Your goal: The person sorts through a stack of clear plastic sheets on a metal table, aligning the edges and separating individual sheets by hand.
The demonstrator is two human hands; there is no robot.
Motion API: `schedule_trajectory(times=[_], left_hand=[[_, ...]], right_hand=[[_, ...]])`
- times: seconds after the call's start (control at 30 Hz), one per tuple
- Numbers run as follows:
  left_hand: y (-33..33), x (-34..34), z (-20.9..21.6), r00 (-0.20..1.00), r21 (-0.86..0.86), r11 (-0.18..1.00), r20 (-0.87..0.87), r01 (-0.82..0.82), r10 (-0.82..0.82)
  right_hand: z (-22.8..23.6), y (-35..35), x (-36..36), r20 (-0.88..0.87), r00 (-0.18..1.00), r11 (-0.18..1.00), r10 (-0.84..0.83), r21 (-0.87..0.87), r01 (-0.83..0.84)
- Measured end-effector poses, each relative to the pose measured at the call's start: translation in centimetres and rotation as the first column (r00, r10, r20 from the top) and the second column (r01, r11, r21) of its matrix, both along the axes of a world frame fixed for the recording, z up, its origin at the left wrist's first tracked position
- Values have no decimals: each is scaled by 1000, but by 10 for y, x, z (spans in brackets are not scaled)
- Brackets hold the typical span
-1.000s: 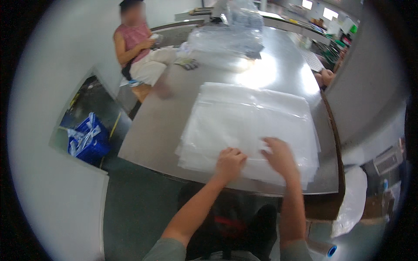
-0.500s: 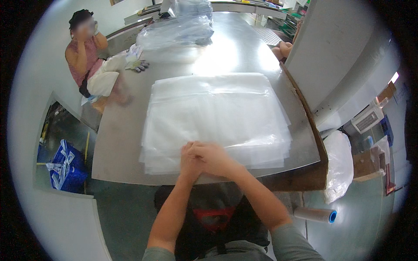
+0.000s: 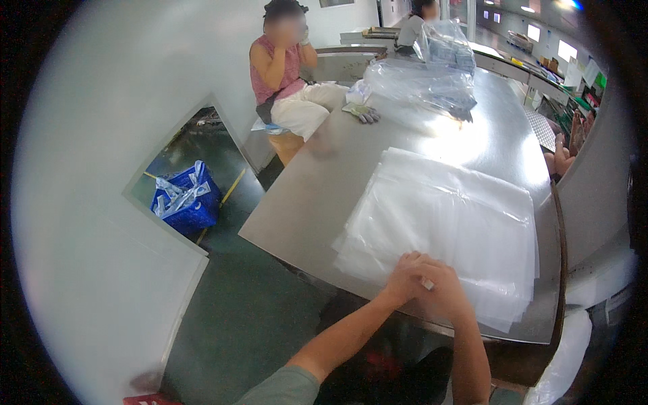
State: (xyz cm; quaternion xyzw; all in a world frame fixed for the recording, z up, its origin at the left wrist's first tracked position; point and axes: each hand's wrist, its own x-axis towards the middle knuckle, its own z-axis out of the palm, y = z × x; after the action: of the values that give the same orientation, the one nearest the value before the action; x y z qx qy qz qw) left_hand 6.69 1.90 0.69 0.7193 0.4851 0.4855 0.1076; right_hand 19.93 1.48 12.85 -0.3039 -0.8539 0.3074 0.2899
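My left hand (image 3: 403, 278) meets right hand (image 3: 443, 291) over translucent rectangular plastic sheets (image 3: 439, 209).
Fingers partly hidden; their grip I cannot tell.

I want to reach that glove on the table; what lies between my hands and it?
From the left hand and right hand toward the glove, the head view shows the flat translucent plastic stack, then a strip of metal tabletop.

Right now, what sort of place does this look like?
Probably a factory workroom: a large metal-topped table, stacked translucent plastic sheets, and a yellow floor line beside a blue basket.
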Motion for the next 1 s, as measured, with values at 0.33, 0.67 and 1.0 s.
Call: schedule_trajectory(times=[0.33, 0.67, 1.0], left_hand=[[4, 10, -3, 935, -167, 982, -355, -90, 26], [1, 10, 3, 937, -182, 978, -347, -102, 33], [0, 9, 10, 923, -236, 967, -386, -97, -1]], right_hand=[[-60, 17, 62, 237, 865, 870, -443, 345, 351], [-79, 23, 75, 311, 851, 866, -424, 415, 280], [-43, 23, 64, 302, 899, 947, -317, 146, 285]])
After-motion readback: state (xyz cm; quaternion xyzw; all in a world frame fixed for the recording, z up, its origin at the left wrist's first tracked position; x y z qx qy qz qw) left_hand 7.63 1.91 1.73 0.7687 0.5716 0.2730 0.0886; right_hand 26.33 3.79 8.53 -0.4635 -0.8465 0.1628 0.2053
